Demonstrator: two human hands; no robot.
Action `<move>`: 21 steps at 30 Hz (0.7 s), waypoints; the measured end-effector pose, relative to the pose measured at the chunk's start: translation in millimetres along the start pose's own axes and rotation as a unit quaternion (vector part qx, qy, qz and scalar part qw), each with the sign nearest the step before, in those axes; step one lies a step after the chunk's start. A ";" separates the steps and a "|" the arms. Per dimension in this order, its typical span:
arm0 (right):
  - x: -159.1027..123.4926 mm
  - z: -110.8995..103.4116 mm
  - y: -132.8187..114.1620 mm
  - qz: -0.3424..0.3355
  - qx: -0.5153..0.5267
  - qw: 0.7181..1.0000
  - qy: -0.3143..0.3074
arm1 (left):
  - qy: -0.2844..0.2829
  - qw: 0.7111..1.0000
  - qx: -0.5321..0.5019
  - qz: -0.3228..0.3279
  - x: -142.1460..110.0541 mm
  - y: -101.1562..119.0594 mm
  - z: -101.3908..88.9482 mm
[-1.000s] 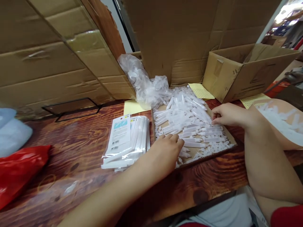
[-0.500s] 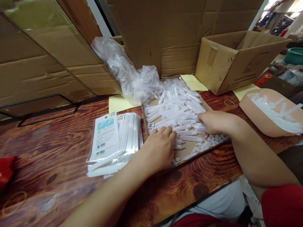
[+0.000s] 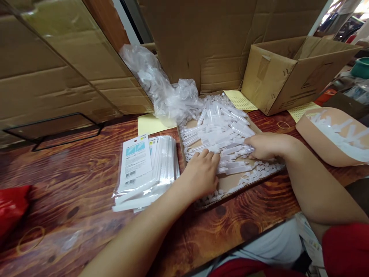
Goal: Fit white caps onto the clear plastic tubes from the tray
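Observation:
A flat cardboard tray (image 3: 234, 184) on the wooden table holds a heap of several small clear plastic tubes (image 3: 219, 129). My left hand (image 3: 201, 175) lies palm down on the tray's near left part, its fingers curled over the tubes. My right hand (image 3: 266, 145) rests on the right side of the heap, fingers closed around a few tubes that stick out to the left. A stack of clear printed packets (image 3: 145, 169) lies just left of the tray, beside my left wrist.
A crumpled clear plastic bag (image 3: 164, 92) sits behind the tray. An open cardboard box (image 3: 291, 73) stands at the back right, with flattened cardboard walls behind and to the left. A tan bowl of white pieces (image 3: 334, 134) is at right, a red bag (image 3: 11, 207) at far left.
My right hand slid left and nearer over the tube heap and closed on some tubes. My left hand stayed on the tray's near left. The view shifted slightly.

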State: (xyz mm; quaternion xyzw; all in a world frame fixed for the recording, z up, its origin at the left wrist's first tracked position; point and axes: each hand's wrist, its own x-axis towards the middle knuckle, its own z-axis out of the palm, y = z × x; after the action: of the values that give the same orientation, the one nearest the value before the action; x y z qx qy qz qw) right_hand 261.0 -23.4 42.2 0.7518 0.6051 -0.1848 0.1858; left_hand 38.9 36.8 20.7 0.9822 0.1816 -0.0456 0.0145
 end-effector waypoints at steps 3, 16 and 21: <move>-1.7 -1.3 -5.8 0.015 -0.004 1.000 0.010 | 0.040 0.999 -0.002 -0.008 -3.2 -4.3 -17.3; -6.3 -8.4 22.7 -0.074 0.073 0.994 0.040 | 0.102 0.960 -0.065 -0.254 63.5 -55.1 -23.5; 2.7 -25.3 40.7 -0.115 0.193 0.963 0.151 | 0.171 0.954 -0.061 -0.240 43.0 -30.8 -19.3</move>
State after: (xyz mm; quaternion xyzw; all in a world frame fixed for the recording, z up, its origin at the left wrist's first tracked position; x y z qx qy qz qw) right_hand 302.7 -16.5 65.0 0.7182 0.6610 -0.2027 -0.0790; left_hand 69.5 81.7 35.5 0.8999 0.4144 0.1319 0.0321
